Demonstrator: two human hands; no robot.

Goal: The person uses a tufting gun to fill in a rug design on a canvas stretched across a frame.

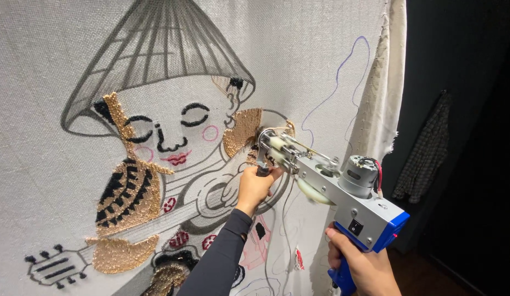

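A silver and blue tufting gun (342, 192) is pressed nose-first against a stretched white cloth (298, 49). My right hand (364, 266) grips its blue rear handle at the lower right. My left hand (256, 186), in a dark sleeve, holds the gun's front handle close to the cloth. The gun's tip meets a tan tufted patch (243, 131) beside the drawn face. The cloth carries a cartoon figure with a conical hat (156, 55), closed eyes and a tan and black tufted area (126, 194) on the left.
The cloth's loose right edge (383, 98) hangs folded beside a dark room. A checked garment (427, 148) hangs on the dark wall at the right. A drawn guitar head (55, 266) sits at the lower left. Blue marker lines (342, 71) run near the cloth's right side.
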